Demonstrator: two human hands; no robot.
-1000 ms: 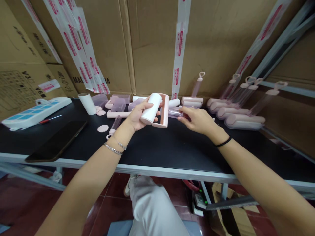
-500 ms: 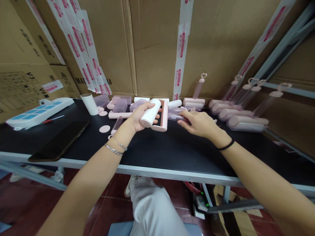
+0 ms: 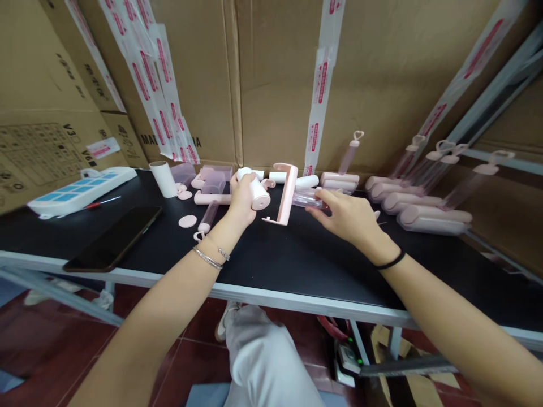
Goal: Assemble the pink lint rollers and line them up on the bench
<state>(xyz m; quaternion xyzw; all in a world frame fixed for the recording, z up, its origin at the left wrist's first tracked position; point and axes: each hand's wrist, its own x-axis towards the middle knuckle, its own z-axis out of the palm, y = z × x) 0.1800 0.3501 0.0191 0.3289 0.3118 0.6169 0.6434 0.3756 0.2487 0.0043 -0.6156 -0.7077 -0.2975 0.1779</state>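
My left hand (image 3: 241, 200) is wrapped round a white lint roll (image 3: 254, 192) that sits on a pink roller frame (image 3: 285, 193), tilted up over the black table (image 3: 271, 254). My right hand (image 3: 345, 215) reaches to a clear pink cover (image 3: 306, 198) lying just right of the frame, its fingers curled on it. More pink and white roller parts lie behind both hands.
A dark phone (image 3: 116, 237) and a white-blue tray (image 3: 80, 189) lie at the left. A white roll core (image 3: 163, 178) stands near pink discs (image 3: 187, 221). Finished rollers (image 3: 424, 212) line the right. Cardboard boxes (image 3: 275, 85) wall the back.
My left hand has turned the roller, so the pink frame now swings up and away from the roll. My right hand has stayed on the clear cover.
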